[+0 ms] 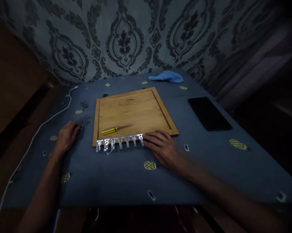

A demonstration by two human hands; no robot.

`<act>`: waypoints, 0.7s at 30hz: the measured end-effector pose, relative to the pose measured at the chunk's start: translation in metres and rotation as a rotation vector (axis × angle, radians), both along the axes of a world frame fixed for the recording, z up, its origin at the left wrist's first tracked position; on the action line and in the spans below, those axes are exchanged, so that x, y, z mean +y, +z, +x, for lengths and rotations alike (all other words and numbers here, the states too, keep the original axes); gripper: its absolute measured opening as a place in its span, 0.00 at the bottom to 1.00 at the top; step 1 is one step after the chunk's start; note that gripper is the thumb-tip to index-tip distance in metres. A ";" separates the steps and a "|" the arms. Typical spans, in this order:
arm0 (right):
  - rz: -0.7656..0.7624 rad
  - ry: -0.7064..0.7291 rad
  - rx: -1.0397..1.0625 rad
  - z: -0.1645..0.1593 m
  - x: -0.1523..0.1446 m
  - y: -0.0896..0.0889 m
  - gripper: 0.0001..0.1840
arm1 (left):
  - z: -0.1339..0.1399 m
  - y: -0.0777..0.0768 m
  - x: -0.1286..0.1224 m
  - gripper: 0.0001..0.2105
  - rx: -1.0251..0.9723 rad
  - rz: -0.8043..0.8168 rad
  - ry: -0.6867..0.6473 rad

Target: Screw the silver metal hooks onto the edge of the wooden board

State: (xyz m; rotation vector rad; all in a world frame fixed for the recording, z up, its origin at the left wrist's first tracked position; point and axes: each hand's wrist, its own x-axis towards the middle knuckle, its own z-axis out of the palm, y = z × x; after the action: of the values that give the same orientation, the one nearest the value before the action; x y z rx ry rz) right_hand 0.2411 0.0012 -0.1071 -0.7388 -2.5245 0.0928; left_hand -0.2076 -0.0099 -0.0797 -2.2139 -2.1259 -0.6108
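Note:
A metal hook rail [127,138] with several hooks lies along the near edge of a framed wooden panel [133,108]. My right hand [164,149] rests over the rail's right end, fingers stretched together and gripping it against the wood. On the panel, just behind the rail, lies a screwdriver [113,130] with a yellow-and-black handle. Left of the panel, my left hand [67,135] is down on the tablecloth with its fingers curled, fingertips close to tiny dark bits [88,122]. Whatever those fingertips may pinch is too small to make out.
A dark flat tablet-like slab [209,114] lies at the right, and a blue cloth [167,77] at the back. A white cable [42,124] runs down the left side. Near it sits a small dark coil-like item [84,104]. A patterned curtain [126,35] hangs behind the table.

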 end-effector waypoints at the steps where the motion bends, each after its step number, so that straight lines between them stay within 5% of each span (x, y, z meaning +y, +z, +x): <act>1: -0.003 0.001 0.003 0.000 0.000 -0.001 0.19 | 0.003 0.002 0.000 0.15 -0.007 0.006 -0.002; 10: 0.052 0.012 0.108 -0.002 0.004 -0.011 0.15 | 0.040 0.009 0.010 0.16 -0.099 -0.032 -0.058; 21: 0.068 0.018 0.112 -0.001 0.003 -0.011 0.18 | 0.051 0.013 0.008 0.16 -0.142 -0.166 -0.129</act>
State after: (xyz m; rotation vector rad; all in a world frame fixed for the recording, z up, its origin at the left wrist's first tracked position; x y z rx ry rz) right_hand 0.2397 0.0042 -0.1183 -0.6650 -2.4160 0.0521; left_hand -0.1568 -0.0020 -0.0667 -2.4820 -2.1861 -0.6368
